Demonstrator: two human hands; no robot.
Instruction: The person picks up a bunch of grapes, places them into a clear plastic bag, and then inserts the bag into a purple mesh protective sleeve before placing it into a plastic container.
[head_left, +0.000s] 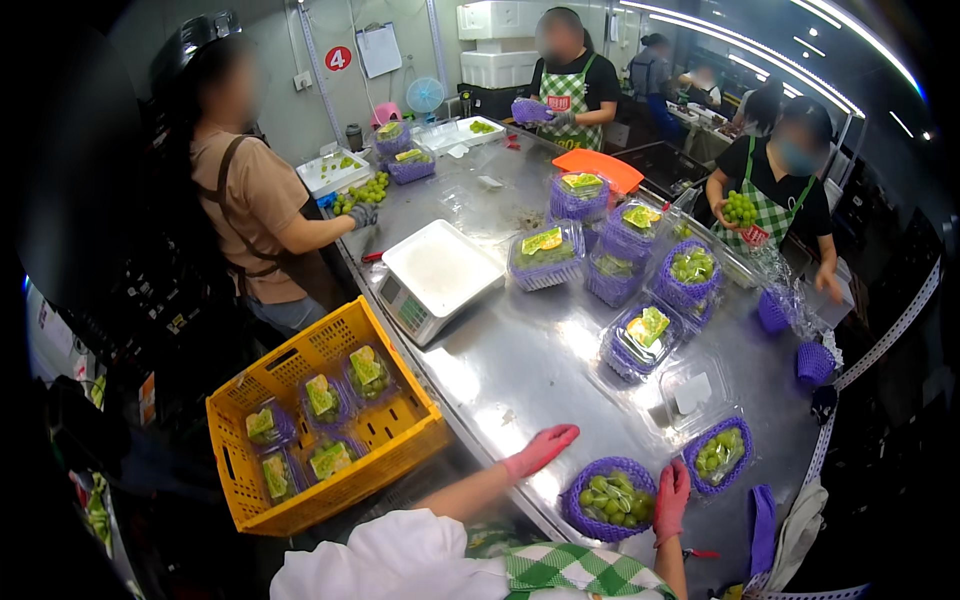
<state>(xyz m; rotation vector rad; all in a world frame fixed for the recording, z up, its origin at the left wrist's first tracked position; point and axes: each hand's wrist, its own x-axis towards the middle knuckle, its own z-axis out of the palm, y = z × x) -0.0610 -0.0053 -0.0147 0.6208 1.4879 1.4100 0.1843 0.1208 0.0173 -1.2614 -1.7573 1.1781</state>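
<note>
My left hand (541, 451), in a pink glove, rests over the steel table's near edge with nothing seen in it. Close to its right sits a bunch of green grapes (615, 499) in a purple foam net (574, 517). My right hand (672, 501), also pink-gloved, is at the right side of that net; its fingertips point away from me, and whether it grips anything is hard to see. Just beyond it lies another netted bunch of grapes (720, 454). Above that is an open clear plastic clamshell box (694, 390) with a white pad in it.
Labelled grape packs (546, 251) stand in stacks mid-table. A digital scale (442, 270) is at the left edge, beside a yellow crate (330, 420) holding several packs. Co-workers stand at the left (251, 195), far side (574, 82) and right (776, 172). Red-handled snips (701, 553) lie near my right forearm.
</note>
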